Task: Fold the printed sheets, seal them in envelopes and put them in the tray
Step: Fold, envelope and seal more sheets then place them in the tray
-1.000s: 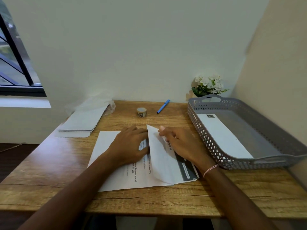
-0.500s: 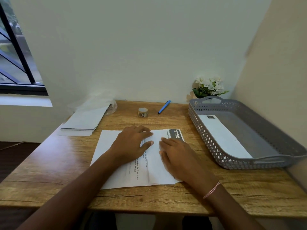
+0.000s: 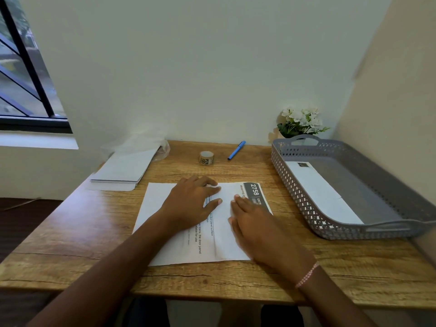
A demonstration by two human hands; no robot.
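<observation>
Left hand point(image 3: 191, 204) lies palm down on the middle of the printed sheet point(image 3: 158, 204), fingers straight and spread a little, thumb extended toward the right; it presses the paper and grips nothing. Right hand point(image 3: 262, 230) lies flat just beside it on the sheet's right part, fingers straight and together, pointing away from the person, pressing a blank-backed folded panel; it also holds nothing. Both forearms reach in from the near edge, and a beaded bracelet point(image 3: 306, 274) sits on the right wrist. The sheet lies on the wooden table point(image 3: 70, 244) directly in front of the person, left of the tray point(image 3: 283, 175), not touching it. The right hand is motion-blurred, so its fingertip contact is unclear. The hands cover most of the print; only a dark band reading "2758" and some lines of text can be read. The number of layers in the fold cannot be determined. The tray's right side is cut off by the frame edge. Count: two hands, one sheet, one grey perforated tray holding one white envelope point(image 3: 318, 192), one tape roll point(image 3: 206, 158), one blue pen point(image 3: 236, 150), one bunch of white flowers point(image 3: 300, 121) behind the tray, and one envelope stack point(image 3: 125, 171) at far left, its number indeterminate.
</observation>
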